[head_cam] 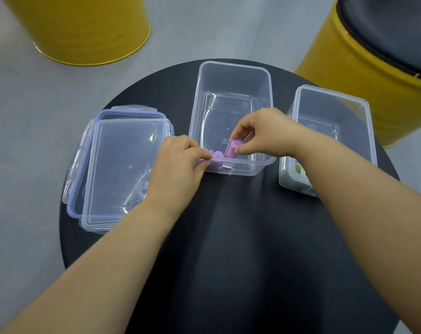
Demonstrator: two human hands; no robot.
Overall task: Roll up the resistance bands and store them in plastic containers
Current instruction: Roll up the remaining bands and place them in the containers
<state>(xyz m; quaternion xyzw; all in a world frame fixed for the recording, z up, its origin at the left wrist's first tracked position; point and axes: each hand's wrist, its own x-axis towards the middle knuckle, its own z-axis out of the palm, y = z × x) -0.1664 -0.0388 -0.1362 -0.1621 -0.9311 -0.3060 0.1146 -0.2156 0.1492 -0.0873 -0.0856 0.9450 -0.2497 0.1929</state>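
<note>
We see the right hand (pixel 265 133) pinching a purple roll (pixel 231 149) between thumb and fingertips, inside the middle container (pixel 233 75) near its near wall. The roll stands almost upright, its long axis leaning so the top end tips far and right. Two more purple rolls (pixel 217 155) stand on end in the near-left corner. The left hand (pixel 178 162) pinches that corner's rim, fingers curled, on the black table (pixel 240 237).

Clear glossy plastic containers (pixel 233 75), matt black tabletop (pixel 240 237), glossy yellow drums (pixel 88 27).
</note>
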